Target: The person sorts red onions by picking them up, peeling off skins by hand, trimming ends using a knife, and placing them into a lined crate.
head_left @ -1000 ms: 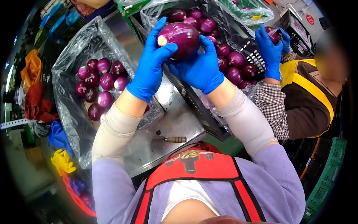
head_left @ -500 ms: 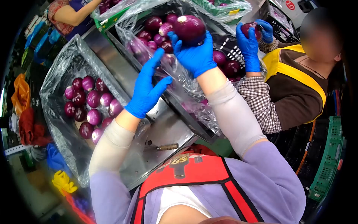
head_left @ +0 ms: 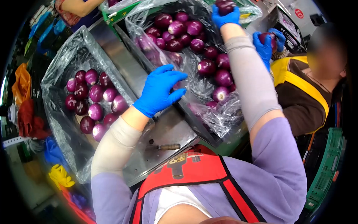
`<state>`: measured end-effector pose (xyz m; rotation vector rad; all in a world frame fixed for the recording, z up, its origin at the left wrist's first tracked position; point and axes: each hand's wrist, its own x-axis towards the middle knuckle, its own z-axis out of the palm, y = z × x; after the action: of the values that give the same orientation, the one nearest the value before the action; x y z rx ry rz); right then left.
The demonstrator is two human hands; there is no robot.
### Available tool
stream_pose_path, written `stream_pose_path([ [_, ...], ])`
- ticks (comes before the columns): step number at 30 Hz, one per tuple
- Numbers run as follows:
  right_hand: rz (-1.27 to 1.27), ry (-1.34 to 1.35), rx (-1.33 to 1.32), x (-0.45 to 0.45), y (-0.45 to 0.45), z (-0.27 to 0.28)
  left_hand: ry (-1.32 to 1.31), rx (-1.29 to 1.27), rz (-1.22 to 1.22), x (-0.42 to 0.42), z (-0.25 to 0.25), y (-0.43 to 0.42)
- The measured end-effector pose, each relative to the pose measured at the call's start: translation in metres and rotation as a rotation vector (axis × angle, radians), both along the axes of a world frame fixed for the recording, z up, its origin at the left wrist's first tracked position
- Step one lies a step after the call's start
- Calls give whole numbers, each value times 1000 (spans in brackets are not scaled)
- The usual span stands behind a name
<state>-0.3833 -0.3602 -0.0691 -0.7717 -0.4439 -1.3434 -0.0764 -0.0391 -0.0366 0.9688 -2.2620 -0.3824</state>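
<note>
My right hand [head_left: 226, 16], in a blue glove, holds a large red onion [head_left: 225, 6] at the top, near the far green crate's plastic liner. My left hand [head_left: 158, 89], also gloved in blue, is empty with its fingers apart, above the near edge of the middle crate [head_left: 186, 118]. Peeled red onions [head_left: 223, 78] lie in that plastic-lined crate. Another lined crate [head_left: 61, 128] on the left holds several more onions [head_left: 96, 93].
A knife with a wooden handle [head_left: 169, 147] lies on the metal table [head_left: 164, 128]. At the right a co-worker [head_left: 302, 89] holds an onion [head_left: 269, 40] in gloved hands. Another person's arm [head_left: 80, 6] shows at the upper left. Yellow gloves [head_left: 60, 176] hang at the left.
The left hand let go of the large onion and came back toward the crate's near edge. The right hand carried the onion up and to the right, away from the left hand.
</note>
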Motion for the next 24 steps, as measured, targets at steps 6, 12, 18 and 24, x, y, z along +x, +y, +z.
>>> stream_pose_path([
  [6,-716,446,952,-31,-24,50,28,31,-13,0,-5,-3],
  [12,-1484,944,839,-59,-64,20,12,61,-14,0,-7,-3],
  [18,-1814,1763,403,-77,-79,19,-8,71,1,-1,-6,0],
  [24,-1719,2127,444,-83,-99,13,-15,95,2,-1,-3,-1],
])
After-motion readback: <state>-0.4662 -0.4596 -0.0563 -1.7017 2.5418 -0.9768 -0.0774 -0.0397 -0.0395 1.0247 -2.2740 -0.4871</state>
